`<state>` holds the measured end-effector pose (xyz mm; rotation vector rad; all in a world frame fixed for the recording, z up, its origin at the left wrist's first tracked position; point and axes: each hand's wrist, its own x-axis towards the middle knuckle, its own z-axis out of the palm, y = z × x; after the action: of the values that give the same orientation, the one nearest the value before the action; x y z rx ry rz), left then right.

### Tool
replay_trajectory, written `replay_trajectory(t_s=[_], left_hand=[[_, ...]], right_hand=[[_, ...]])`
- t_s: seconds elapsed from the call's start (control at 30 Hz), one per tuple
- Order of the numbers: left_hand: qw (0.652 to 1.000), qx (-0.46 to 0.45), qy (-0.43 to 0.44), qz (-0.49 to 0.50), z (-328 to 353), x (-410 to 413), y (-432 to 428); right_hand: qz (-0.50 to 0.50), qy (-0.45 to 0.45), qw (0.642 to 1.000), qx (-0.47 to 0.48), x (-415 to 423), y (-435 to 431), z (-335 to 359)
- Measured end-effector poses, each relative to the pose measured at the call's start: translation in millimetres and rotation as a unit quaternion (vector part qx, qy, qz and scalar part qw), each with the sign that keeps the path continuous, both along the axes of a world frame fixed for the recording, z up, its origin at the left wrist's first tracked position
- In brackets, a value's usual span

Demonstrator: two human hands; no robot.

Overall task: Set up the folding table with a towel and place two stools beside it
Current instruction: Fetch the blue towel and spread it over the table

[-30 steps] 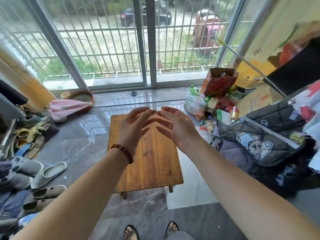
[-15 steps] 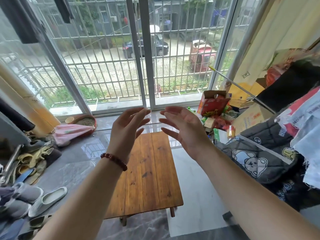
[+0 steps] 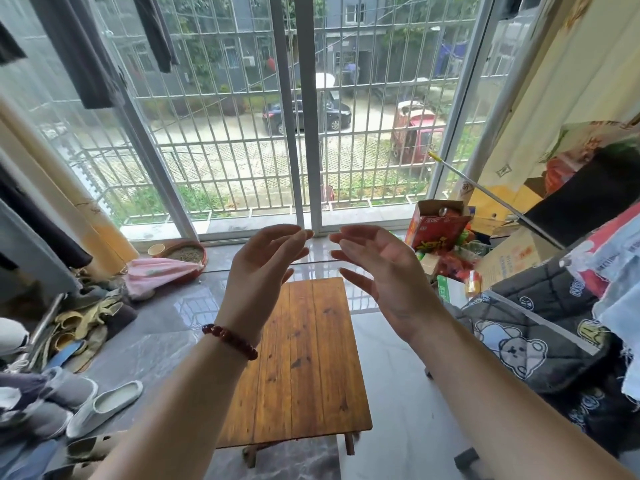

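**Both hands raised, empty, above a bare wooden folding table**

Two bare forearms reach forward from the bottom of the view. The left hand (image 3: 261, 268) and right hand (image 3: 381, 268) are held up in the air close together, palms facing each other, fingers spread and loosely curved; neither grips anything, and their fingertips do not touch. A dark red bead bracelet (image 3: 230, 341) circles the left wrist.

Below and beyond the hands, at 6 o'clock from them, the wooden folding table (image 3: 304, 368) stands on the glossy grey floor (image 3: 391, 393). Its plank worktop is bare.

At 9 o'clock from the table, shoes and slippers (image 3: 104, 407) lie in a heap. At 3 o'clock, a dark quilt printed with bears (image 3: 519, 344) is piled up. At 1 o'clock sits a red cardboard box (image 3: 438, 226) among packets. At 12 o'clock, barred glass doors (image 3: 304, 133) look onto a street with parked vehicles
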<state>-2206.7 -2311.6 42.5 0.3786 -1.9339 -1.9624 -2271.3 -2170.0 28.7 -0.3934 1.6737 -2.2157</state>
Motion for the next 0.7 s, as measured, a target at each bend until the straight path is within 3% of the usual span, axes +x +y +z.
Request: replay_trajectory(t_s=[0.4, 0.7], left_hand=[[0.999, -0.009, 0.011, 0.039, 9, 55, -32], [0.995, -0.006, 0.008, 0.101, 9, 156, -88]], right_hand=[[0.054, 0.022, 0.998, 0.01, 47, -37, 10], [0.118, 0.018, 0.993, -0.002, 132, -101, 15]])
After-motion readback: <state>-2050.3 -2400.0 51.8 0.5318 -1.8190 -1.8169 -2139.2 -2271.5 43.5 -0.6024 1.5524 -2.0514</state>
